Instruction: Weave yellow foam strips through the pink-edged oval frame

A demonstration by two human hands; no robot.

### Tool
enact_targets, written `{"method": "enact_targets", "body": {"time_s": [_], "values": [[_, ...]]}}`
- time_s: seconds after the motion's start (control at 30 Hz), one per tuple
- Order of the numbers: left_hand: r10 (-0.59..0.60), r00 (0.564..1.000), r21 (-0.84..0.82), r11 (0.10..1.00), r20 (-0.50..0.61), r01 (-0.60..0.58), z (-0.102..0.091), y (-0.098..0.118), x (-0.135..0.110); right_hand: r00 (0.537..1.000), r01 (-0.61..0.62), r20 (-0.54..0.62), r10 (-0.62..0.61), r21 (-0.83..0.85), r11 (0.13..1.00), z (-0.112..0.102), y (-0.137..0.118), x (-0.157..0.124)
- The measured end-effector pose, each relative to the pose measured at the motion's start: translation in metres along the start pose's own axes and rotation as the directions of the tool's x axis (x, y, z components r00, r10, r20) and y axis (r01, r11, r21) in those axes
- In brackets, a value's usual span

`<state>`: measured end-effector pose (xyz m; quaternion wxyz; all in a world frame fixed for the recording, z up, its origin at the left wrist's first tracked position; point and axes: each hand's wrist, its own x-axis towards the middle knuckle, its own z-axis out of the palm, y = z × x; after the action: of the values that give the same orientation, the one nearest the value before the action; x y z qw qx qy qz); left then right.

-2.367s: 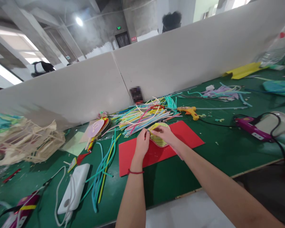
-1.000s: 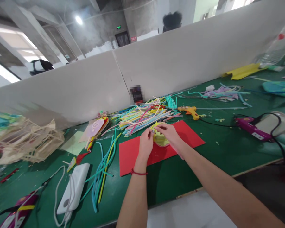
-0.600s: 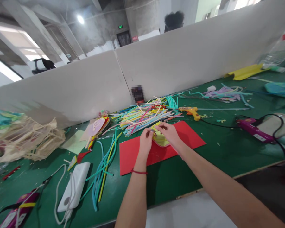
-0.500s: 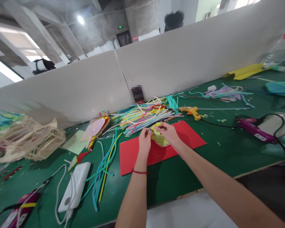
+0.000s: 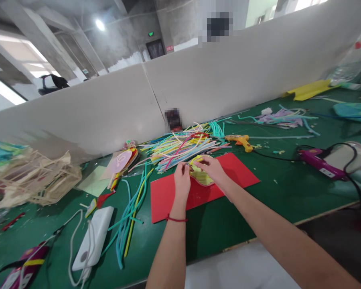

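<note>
Both my hands work over a red sheet [image 5: 168, 198] on the green table [image 5: 222, 228]. My left hand [image 5: 182, 181], a red string on its wrist, pinches the left edge of a small yellow-green craft piece [image 5: 201, 176] with pink edging. My right hand [image 5: 212, 169] lies on top of that piece, fingers curled and pinching its upper edge. The piece rests just above the red sheet. A heap of coloured pipe cleaners [image 5: 180, 146] lies right behind my hands.
A yellow glue gun [image 5: 240, 141] lies behind the red sheet, a purple glue gun [image 5: 317, 164] with black cord to the right. More pipe cleaners [image 5: 129, 218] and a white power bank [image 5: 93, 239] lie left. A wooden stick frame [image 5: 33, 180] stands far left. White partition [image 5: 198, 84] behind.
My hands have stayed on the craft piece with small shifts of the fingers along its upper edge. The left hand has slid slightly up. Nothing else on the table has moved.
</note>
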<state>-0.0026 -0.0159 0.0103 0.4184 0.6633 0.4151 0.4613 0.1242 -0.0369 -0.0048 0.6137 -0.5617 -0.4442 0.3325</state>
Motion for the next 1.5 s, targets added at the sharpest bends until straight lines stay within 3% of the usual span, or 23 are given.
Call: {"method": "enact_targets", "body": {"time_s": [0.23, 0.43, 0.67, 0.87, 1.07, 1.33, 1.5], "values": [[0.027, 0.999, 0.032, 0.999, 0.038, -0.029, 0.001, -0.005, 0.001, 1.0, 0.004, -0.01, -0.004, 0.024, 1.0, -0.001, 0.002, 0.001], [0.073, 0.996, 0.16, 0.984, 0.044, -0.079, 0.0, 0.003, -0.002, 0.999, -0.04, 0.014, 0.04, 0.07, 0.997, 0.002, -0.001, -0.003], [0.157, 0.984, 0.387, 0.905, 0.087, -0.178, 0.0, 0.008, -0.006, 0.997, -0.081, -0.004, 0.082, 0.038, 0.996, 0.004, -0.001, -0.005], [0.177, 0.98, 0.505, 0.84, 0.089, -0.197, 0.0, 0.006, -0.007, 1.0, -0.012, -0.012, 0.011, -0.062, 0.998, 0.007, -0.001, -0.006], [0.163, 0.981, 0.506, 0.841, 0.104, -0.193, 0.001, 0.007, -0.007, 0.998, 0.062, 0.033, -0.06, -0.093, 0.994, 0.007, -0.001, -0.008], [0.081, 0.988, 0.395, 0.91, 0.131, -0.127, 0.0, 0.0, -0.003, 0.978, 0.194, 0.098, -0.183, -0.117, 0.974, 0.002, -0.003, -0.005], [0.037, 0.991, 0.329, 0.941, 0.132, -0.08, -0.001, 0.001, 0.0, 0.974, 0.215, 0.099, -0.204, -0.113, 0.97, 0.001, 0.002, -0.002]]}}
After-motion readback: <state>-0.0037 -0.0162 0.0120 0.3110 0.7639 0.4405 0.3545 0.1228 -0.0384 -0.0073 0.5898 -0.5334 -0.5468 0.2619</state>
